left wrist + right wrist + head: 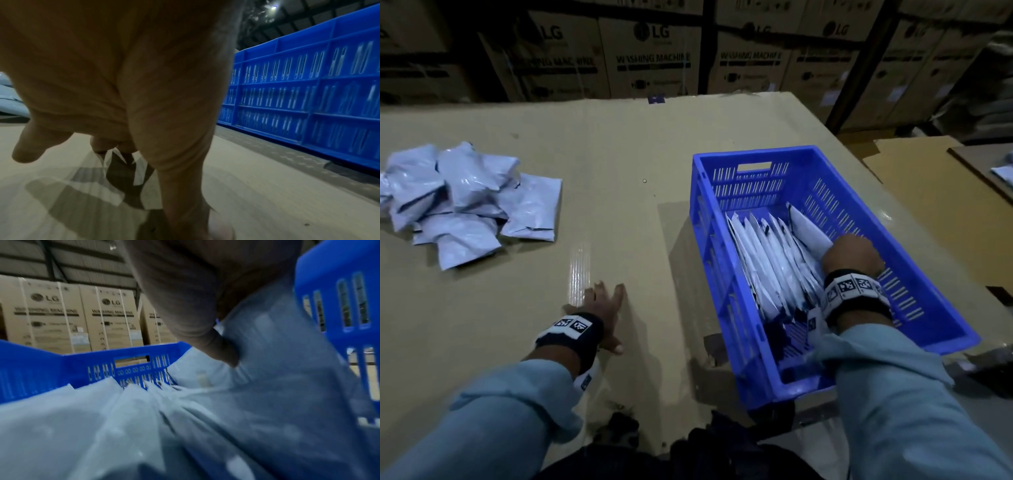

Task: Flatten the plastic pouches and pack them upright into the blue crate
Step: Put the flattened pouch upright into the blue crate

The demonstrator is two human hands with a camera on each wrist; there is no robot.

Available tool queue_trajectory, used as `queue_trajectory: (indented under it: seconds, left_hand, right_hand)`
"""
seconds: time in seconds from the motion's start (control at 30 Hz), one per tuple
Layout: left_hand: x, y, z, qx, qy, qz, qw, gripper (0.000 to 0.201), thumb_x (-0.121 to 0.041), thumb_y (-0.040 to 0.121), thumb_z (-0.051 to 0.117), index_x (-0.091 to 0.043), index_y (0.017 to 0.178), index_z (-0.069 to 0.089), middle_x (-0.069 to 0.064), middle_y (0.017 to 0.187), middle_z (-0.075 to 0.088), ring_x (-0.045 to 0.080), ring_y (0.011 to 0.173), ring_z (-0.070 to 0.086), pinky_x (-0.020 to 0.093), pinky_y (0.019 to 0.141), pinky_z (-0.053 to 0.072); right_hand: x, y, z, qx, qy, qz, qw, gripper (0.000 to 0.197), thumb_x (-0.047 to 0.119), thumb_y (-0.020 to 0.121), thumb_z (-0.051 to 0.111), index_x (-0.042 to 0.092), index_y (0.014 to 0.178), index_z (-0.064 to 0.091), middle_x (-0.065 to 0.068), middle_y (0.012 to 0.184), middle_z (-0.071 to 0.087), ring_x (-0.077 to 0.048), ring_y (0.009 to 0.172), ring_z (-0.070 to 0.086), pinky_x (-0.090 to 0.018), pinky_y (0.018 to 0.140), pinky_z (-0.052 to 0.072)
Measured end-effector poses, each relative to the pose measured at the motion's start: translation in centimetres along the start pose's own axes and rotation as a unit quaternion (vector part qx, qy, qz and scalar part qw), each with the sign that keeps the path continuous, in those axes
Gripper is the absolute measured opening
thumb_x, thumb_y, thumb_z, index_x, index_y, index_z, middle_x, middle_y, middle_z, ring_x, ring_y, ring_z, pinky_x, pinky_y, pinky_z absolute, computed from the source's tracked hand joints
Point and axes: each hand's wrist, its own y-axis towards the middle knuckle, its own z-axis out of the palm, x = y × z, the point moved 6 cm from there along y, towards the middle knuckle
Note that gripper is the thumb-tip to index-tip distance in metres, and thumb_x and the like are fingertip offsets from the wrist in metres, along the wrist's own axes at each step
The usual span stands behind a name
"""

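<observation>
A blue slotted crate [750, 152] stands on the right of the cardboard table. Several flattened white pouches [767, 260] stand upright in a row inside it. My right hand [851, 253] is down in the crate at the right end of that row and grips one more pouch [806, 229], which leans toward the right wall. In the right wrist view the thumb [224, 350] presses on that pouch [277, 369]. My left hand [604, 301] lies flat on the table left of the crate, fingers spread, holding nothing. A loose pile of puffy pouches [458, 202] sits far left.
The tabletop is a cardboard sheet [602, 154] with a glossy tape strip [578, 274] just ahead of my left hand. Stacked washing machine cartons [650, 58] line the back. More cardboard [928, 192] lies right of the crate. The crate's long side [308, 97] runs close to my left hand.
</observation>
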Motion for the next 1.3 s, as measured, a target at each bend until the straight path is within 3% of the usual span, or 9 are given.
queue_trajectory:
  seconds: [0.13, 0.3, 0.4, 0.5, 0.57, 0.63, 0.77, 1.07, 1.3]
  left_hand:
    - [0.5, 0.2, 0.6, -0.001, -0.005, 0.011, 1.0, 0.151, -0.066, 0.064, 0.085, -0.032, 0.154, -0.03, 0.015, 0.167, -0.022, 0.039, 0.156, -0.009, 0.077, 0.112, 0.02]
    - [0.8, -0.9, 0.4, 0.0, 0.001, 0.003, 1.0, 0.144, -0.07, 0.068, 0.08, -0.035, 0.155, -0.029, 0.009, 0.168, -0.021, 0.033, 0.156, -0.011, 0.083, 0.11, 0.009]
    - [0.7, -1.3, 0.2, -0.004, 0.001, 0.003, 1.0, 0.141, -0.071, 0.07, 0.078, -0.036, 0.155, -0.028, 0.007, 0.169, -0.02, 0.031, 0.157, -0.01, 0.083, 0.109, 0.008]
    - [0.7, -1.6, 0.1, -0.001, 0.005, -0.001, 1.0, 0.141, -0.071, 0.07, 0.079, -0.035, 0.156, -0.027, 0.008, 0.169, -0.019, 0.031, 0.157, -0.008, 0.082, 0.109, 0.011]
    - [0.4, -1.5, -0.1, 0.0, 0.016, -0.006, 1.0, 0.143, -0.07, 0.068, 0.08, -0.033, 0.156, -0.026, 0.01, 0.169, -0.018, 0.033, 0.157, -0.006, 0.082, 0.11, 0.012]
    - [0.1, -1.3, -0.3, -0.004, 0.025, -0.01, 1.0, 0.144, -0.069, 0.067, 0.081, -0.032, 0.156, -0.026, 0.012, 0.169, -0.016, 0.034, 0.157, -0.004, 0.08, 0.11, 0.014]
    - [0.1, -1.3, -0.3, -0.011, 0.018, -0.012, 1.0, 0.145, -0.067, 0.067, 0.083, -0.032, 0.157, -0.025, 0.011, 0.169, -0.016, 0.033, 0.157, -0.004, 0.079, 0.111, 0.016]
    - [0.6, 0.3, 1.0, -0.027, -0.036, 0.025, 0.999, 0.145, -0.057, 0.068, 0.088, -0.026, 0.159, -0.02, 0.018, 0.167, -0.019, 0.042, 0.155, -0.009, 0.06, 0.122, 0.021]
    - [3.2, 0.2, 3.1, -0.085, -0.109, 0.033, 0.99, 0.133, -0.072, 0.067, 0.078, -0.036, 0.161, -0.008, 0.0, 0.169, -0.016, 0.027, 0.157, -0.004, 0.063, 0.118, 0.026]
  right_hand:
    - [0.5, 0.9, 3.3, 0.13, -0.069, -0.063, 0.987, 0.037, 0.017, 0.096, 0.058, 0.003, 0.13, 0.064, -0.021, 0.132, 0.063, -0.039, 0.116, 0.063, -0.047, 0.084, 0.053]
    - [1.0, 1.1, 5.9, 0.233, -0.12, -0.123, 0.957, 0.049, 0.031, 0.1, 0.062, 0.012, 0.145, 0.055, -0.012, 0.155, 0.047, -0.033, 0.139, 0.049, -0.043, 0.11, 0.041]
    - [1.1, 1.5, 6.0, 0.245, -0.095, -0.102, 0.96, 0.041, 0.032, 0.098, 0.053, 0.015, 0.134, 0.061, -0.018, 0.136, 0.059, -0.037, 0.124, 0.058, -0.046, 0.095, 0.049]
    - [1.2, 1.8, 5.8, 0.223, -0.027, -0.05, 0.973, 0.074, 0.025, 0.1, 0.05, 0.022, 0.163, 0.01, -0.019, 0.093, 0.068, -0.033, 0.077, 0.065, -0.038, 0.062, 0.05]
    - [1.4, 1.6, 5.4, 0.202, -0.019, -0.069, 0.977, 0.085, 0.022, 0.101, 0.048, 0.028, 0.161, -0.012, -0.021, 0.104, 0.067, -0.034, 0.083, 0.067, -0.041, 0.066, 0.055]
    - [1.8, 1.3, 5.1, 0.197, -0.06, -0.107, 0.973, 0.068, 0.026, 0.103, 0.045, 0.018, 0.163, 0.013, -0.022, 0.151, 0.047, -0.042, 0.127, 0.056, -0.051, 0.099, 0.051]
    - [2.2, 0.6, 4.3, 0.182, -0.072, -0.106, 0.975, 0.045, 0.027, 0.103, 0.049, 0.0, 0.139, 0.055, -0.022, 0.142, 0.056, -0.041, 0.123, 0.059, -0.049, 0.097, 0.052]
    - [2.6, -0.1, 3.0, 0.136, -0.024, -0.099, 0.985, 0.042, 0.024, 0.098, 0.054, 0.0, 0.132, 0.056, -0.024, 0.128, 0.062, -0.042, 0.109, 0.064, -0.047, 0.083, 0.055]
    - [5.3, -1.5, 0.2, 0.042, 0.03, -0.186, 0.981, 0.041, 0.027, 0.099, 0.052, 0.005, 0.134, 0.056, -0.021, 0.134, 0.058, -0.042, 0.118, 0.059, -0.05, 0.096, 0.054]
